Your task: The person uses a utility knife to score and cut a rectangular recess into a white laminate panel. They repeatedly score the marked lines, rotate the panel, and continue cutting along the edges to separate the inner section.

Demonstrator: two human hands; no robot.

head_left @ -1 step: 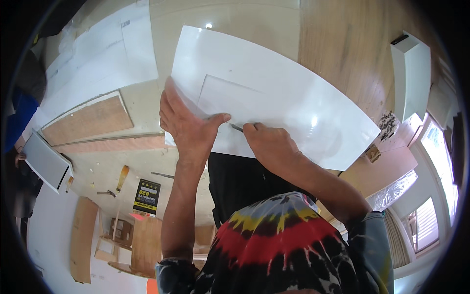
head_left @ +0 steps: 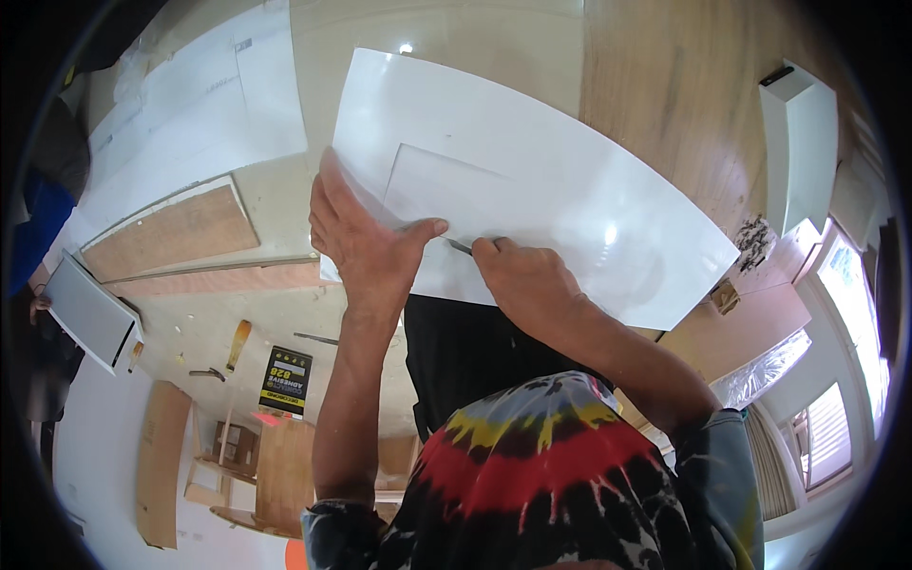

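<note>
A glossy white panel (head_left: pixel 541 171) with a curved far edge lies across my dark-clothed lap. Faint rectangular lines show on its left half. My left hand (head_left: pixel 369 242) grips the panel's left end, fingers bent at the edge and thumb stretched over the face. Closed around a thin dark tool (head_left: pixel 458 246), my right hand (head_left: pixel 527 275) presses near the panel's near side. The tool's tip points left, a little below my left thumb; its handle is hidden in the fist, so I cannot tell its kind.
Left on the floor are a wooden board (head_left: pixel 171 230), a yellow-handled tool (head_left: pixel 237 344), a dark rod (head_left: pixel 315 338) and a black-and-yellow adhesive package (head_left: pixel 286 382). A white box-shaped piece (head_left: pixel 800 157) stands far right. Another person's hand (head_left: pixel 40 302) is beside a grey-white panel (head_left: pixel 90 309).
</note>
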